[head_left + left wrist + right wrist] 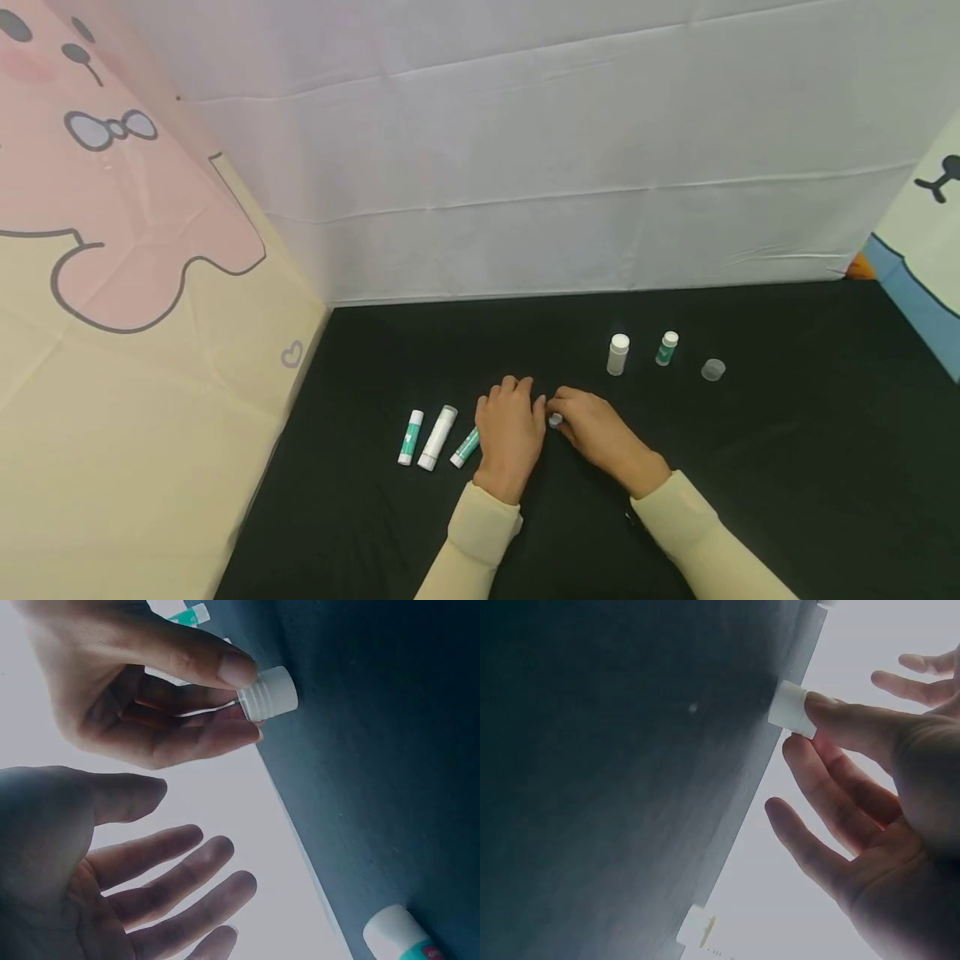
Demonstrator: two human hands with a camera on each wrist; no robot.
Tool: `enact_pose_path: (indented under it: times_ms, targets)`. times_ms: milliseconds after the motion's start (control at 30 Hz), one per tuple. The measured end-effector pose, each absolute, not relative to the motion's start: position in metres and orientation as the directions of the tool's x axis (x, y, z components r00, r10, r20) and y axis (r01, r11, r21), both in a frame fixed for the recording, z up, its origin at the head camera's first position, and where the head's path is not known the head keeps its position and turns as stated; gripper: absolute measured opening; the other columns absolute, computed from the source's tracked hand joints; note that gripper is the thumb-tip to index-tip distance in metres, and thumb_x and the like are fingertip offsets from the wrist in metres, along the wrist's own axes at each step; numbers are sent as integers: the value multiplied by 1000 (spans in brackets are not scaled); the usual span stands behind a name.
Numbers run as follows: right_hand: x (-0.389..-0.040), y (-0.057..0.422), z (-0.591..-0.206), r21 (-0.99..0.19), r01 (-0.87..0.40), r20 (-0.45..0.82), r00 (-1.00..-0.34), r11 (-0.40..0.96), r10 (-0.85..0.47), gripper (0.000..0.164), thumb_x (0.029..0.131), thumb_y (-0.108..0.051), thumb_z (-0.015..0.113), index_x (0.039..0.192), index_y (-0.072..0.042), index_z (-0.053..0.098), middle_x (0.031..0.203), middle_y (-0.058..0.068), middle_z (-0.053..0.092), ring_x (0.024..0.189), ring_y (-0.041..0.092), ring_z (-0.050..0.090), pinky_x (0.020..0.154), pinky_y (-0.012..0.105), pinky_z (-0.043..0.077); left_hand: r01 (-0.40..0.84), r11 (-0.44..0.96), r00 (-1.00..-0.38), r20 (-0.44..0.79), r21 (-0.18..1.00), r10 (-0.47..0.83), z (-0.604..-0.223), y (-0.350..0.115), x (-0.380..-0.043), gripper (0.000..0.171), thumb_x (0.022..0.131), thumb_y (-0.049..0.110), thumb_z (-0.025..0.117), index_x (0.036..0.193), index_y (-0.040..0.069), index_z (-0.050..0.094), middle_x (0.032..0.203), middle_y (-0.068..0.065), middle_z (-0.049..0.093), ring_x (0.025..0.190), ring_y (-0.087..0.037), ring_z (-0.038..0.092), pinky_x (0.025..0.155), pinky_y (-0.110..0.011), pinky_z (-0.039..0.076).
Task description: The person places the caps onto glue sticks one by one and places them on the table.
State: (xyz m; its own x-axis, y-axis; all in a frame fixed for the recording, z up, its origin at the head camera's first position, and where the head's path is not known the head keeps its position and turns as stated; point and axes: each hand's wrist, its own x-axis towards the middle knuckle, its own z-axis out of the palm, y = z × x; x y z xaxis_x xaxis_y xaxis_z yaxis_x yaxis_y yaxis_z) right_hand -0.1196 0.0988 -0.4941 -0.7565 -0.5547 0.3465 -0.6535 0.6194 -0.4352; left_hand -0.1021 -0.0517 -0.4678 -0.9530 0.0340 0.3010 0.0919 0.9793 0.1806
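Nearest to me, two pale sleeves (483, 521) come up short of the small white cap (555, 420), which the right hand (607, 429) pinches between thumb and fingertips just above the cloth. The left hand (510, 433) sits right beside the cap on its left, fingers spread apart and relaxed; it stands between the cap and three tubes, and it hides the far end of the closest one, a slim green-and-white tube (465, 448). Further left of the cap I see a thicker white tube (438, 438), then another green-banded tube (410, 437), all lying apart from one another. Beyond the cap and to its right stand a white bottle (618, 355) and a smaller green-labelled bottle (667, 349), with a clear cup (713, 370) further right; I can't tell whether that is upright. Black cloth (787, 467) spreads under everything. Past it, a creased white sheet (525, 167) rises behind the cap, a cream panel (112, 417) with a pink bear print is well off to its left, and another printed animal panel (930, 225) is far to its right.
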Motion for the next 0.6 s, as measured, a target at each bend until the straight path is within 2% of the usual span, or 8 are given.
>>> enact_pose_path:
  times_ms: [333,600]
  targets:
    - [-107,135,-488,-535,-517,300,-856,669,-421,22,84,10,82,101,-3,77,98,5,70,88,22,71,81,43,61,183,949,-920,384,258,73,-468,-34,-102,28,95,26,81,118,10,80,106,-5,76,86,-22,74,72,-38,56]
    - [-102,170,-480,-537,-467,321,-883,702,-342,22,83,10,83,99,-3,77,99,5,72,89,24,71,80,47,60,248,910,-917,382,332,110,-470,-19,-101,28,96,23,80,120,10,79,108,-5,78,88,-21,75,74,-35,58]
